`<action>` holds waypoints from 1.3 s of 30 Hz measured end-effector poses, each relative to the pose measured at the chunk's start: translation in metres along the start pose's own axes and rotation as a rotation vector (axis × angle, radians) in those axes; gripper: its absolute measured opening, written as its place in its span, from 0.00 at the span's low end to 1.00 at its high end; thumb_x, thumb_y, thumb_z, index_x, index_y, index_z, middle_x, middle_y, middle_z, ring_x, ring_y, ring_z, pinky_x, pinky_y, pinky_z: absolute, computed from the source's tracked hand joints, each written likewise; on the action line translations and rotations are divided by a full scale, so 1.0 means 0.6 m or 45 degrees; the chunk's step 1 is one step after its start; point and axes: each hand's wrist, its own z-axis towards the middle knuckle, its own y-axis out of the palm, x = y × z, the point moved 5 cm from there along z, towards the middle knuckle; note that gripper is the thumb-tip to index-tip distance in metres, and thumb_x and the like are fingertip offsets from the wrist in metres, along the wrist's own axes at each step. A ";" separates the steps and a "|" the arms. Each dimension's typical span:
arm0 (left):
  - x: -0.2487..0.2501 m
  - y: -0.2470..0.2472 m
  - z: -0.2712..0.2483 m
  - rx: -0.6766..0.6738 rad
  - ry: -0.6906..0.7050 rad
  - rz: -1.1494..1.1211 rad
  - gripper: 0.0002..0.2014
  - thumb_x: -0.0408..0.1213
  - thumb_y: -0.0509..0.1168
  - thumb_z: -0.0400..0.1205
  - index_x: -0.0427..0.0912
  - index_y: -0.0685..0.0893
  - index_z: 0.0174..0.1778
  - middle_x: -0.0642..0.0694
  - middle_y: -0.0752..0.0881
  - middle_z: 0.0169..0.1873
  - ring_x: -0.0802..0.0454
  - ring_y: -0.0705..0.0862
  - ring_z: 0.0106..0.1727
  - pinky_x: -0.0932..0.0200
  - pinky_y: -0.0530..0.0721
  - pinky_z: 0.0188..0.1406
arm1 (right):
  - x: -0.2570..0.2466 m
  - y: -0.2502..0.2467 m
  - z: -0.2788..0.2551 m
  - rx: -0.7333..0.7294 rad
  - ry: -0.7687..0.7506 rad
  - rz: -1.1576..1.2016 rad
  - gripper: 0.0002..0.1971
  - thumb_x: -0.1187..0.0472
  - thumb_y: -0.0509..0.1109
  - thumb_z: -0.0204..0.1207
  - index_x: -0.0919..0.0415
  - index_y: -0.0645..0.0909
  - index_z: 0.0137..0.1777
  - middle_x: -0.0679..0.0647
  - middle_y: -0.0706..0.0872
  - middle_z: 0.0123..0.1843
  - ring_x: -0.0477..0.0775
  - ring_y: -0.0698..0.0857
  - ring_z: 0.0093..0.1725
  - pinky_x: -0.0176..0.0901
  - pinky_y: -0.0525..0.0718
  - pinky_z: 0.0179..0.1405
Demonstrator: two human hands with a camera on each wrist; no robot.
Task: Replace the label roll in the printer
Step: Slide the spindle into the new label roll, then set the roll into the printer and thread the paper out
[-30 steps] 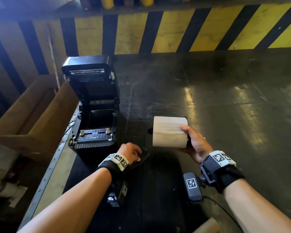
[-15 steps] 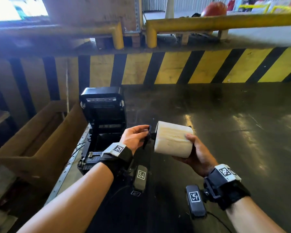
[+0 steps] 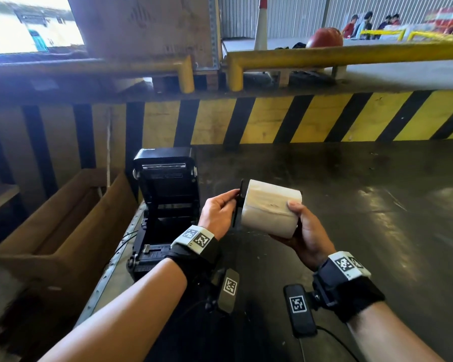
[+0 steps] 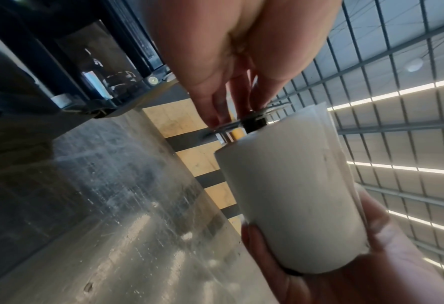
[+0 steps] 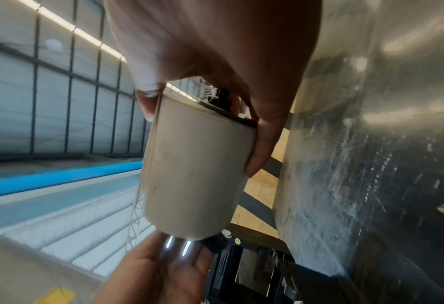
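Where the two hands meet above the dark, scuffed metal worktop (image 3: 351,205), the white cylindrical label roll (image 3: 270,209) is held clear of the surface, its long axis lying roughly left to right and tilted a little, the left end higher and farther off. The right hand (image 3: 305,235) is cupped under the roll's right end, with the thumb laid on top and the fingers curled round the paper, so the grip there is closed on the roll. At the opposite end a thin black plastic spindle flange (image 3: 239,202) is pinched edge-on by the fingers of the left hand (image 3: 216,212), and it stands just off the roll's left face; in the left wrist view a short black hub is seen between flange and paper, though how deep it sits in the core cannot be told. Beyond and to the left of the hands, the black plastic label printer (image 3: 165,202) stands on the worktop with its lid raised upright and its roll bay open and seemingly unloaded. The bay is judged to lie on the left hand's side, so the roll would have to be carried leftward and away, its axis kept across the bay. Farther off, a brown cardboard box (image 3: 63,226) and a yellow-and-black striped wall (image 3: 311,118) are seen.
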 end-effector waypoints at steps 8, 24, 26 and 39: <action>0.023 -0.011 -0.002 -0.074 0.002 -0.014 0.17 0.24 0.56 0.84 0.37 0.82 0.66 0.46 0.89 0.51 0.47 0.88 0.55 0.43 0.83 0.65 | -0.023 0.021 -0.002 0.016 -0.207 -0.152 0.13 0.58 0.66 0.76 0.53 0.79 0.60 0.54 0.84 0.55 0.56 0.83 0.54 0.60 0.86 0.51; 0.039 -0.076 -0.006 -0.173 -0.275 -0.239 0.17 0.31 0.55 0.81 0.36 0.84 0.61 0.37 0.88 0.50 0.43 0.84 0.51 0.49 0.79 0.57 | -0.024 0.070 0.011 -0.075 -0.281 -0.376 0.11 0.56 0.69 0.73 0.42 0.79 0.54 0.49 0.83 0.57 0.58 0.82 0.60 0.68 0.82 0.62; 0.049 -0.098 -0.001 -0.259 -0.322 -0.237 0.16 0.44 0.59 0.83 0.39 0.85 0.57 0.42 0.89 0.42 0.48 0.86 0.44 0.54 0.81 0.50 | -0.024 0.088 0.016 -0.120 -0.276 -0.385 0.12 0.57 0.70 0.73 0.42 0.79 0.54 0.48 0.83 0.56 0.57 0.82 0.59 0.68 0.82 0.62; 0.007 -0.293 0.040 -0.296 -0.180 0.106 0.25 0.41 0.76 0.69 0.51 0.83 0.64 0.43 0.90 0.57 0.45 0.87 0.60 0.50 0.87 0.59 | 0.059 0.252 0.127 -0.259 -0.126 -0.503 0.15 0.54 0.59 0.79 0.52 0.79 0.63 0.57 0.83 0.65 0.56 0.80 0.65 0.57 0.77 0.69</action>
